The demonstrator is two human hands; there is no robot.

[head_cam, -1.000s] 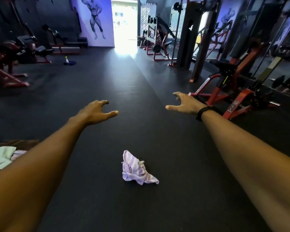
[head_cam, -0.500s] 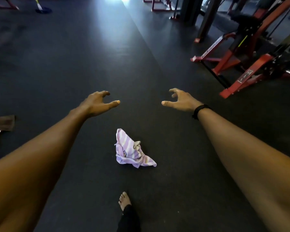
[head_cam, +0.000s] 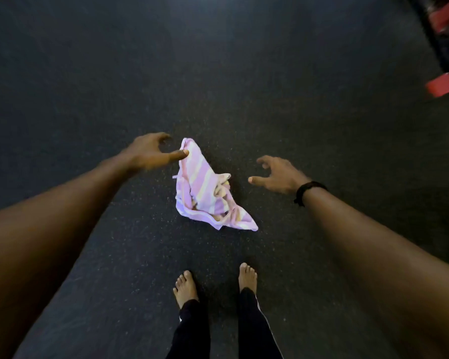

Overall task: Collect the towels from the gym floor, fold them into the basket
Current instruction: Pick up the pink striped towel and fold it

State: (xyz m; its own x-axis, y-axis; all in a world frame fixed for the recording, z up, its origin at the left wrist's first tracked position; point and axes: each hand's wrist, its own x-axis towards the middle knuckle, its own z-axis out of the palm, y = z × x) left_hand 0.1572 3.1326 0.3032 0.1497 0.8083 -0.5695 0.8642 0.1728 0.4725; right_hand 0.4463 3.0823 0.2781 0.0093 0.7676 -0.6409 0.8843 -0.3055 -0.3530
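Now closer and nearer mid-view than half a second ago: striped towel (head_cam: 210,193), crumpled on the dark gym floor (head_cam: 88,255), just ahead of two bare feet (head_cam: 186,287). Pickup step in hand, nothing grasped yet. Left hand (head_cam: 151,151) down beside the towel's far corner, thumb overlapping it, contact unclear, fingers loosely curved. Right hand (head_cam: 276,174) spread wide, apart. Next, probably: pinch, lift. Basket out of view.

A crumpled pink-and-white striped cloth towel (head_cam: 208,193) lies on the dark speckled rubber floor (head_cam: 244,86). The left hand (head_cam: 151,151) and right hand (head_cam: 278,174) hover on either side, fingers (head_cam: 263,159) loosely curled. Two bare feet (head_cam: 186,287) stand below.
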